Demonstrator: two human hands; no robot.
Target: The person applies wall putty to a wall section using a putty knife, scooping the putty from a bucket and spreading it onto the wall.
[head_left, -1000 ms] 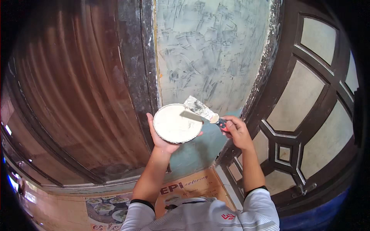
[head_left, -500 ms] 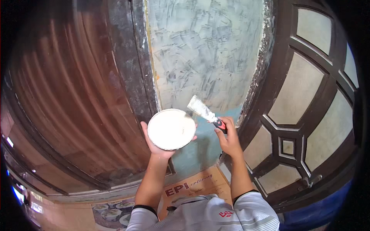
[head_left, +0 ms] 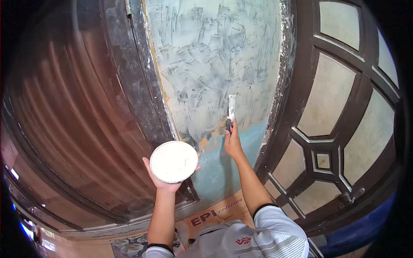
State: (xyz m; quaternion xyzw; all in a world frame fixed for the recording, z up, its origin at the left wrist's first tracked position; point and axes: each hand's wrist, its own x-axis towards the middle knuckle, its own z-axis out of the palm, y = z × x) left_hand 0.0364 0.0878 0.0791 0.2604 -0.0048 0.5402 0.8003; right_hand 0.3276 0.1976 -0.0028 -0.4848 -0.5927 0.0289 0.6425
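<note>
My left hand (head_left: pixel 167 186) holds a round tub of white putty (head_left: pixel 174 161) from beneath, its fingers wrapped round the sides and the white top facing up. In my right hand (head_left: pixel 233 144) is a putty knife (head_left: pixel 232 107) with a red and black handle, gripped with the blade pointing up. White putty coats the blade, which is at the wall (head_left: pixel 202 56); whether it touches the surface I cannot tell. Grey-white streaks cover the upper wall, while its lower part is plain blue-green with an orange-brown patch at the border.
A dark wooden frame (head_left: pixel 142 81) and brown curtained glass (head_left: pixel 69 116) stand on the left. To the right is a dark panelled door (head_left: pixel 297 107) with pale panes. Printed cardboard (head_left: pixel 228 210) lies on the floor below, and something blue (head_left: pixel 361 232) sits at the lower right.
The putty knife has moved away from the tub, up to the wall, and turned so its blade shows narrow. The tub has shifted down and left in view.
</note>
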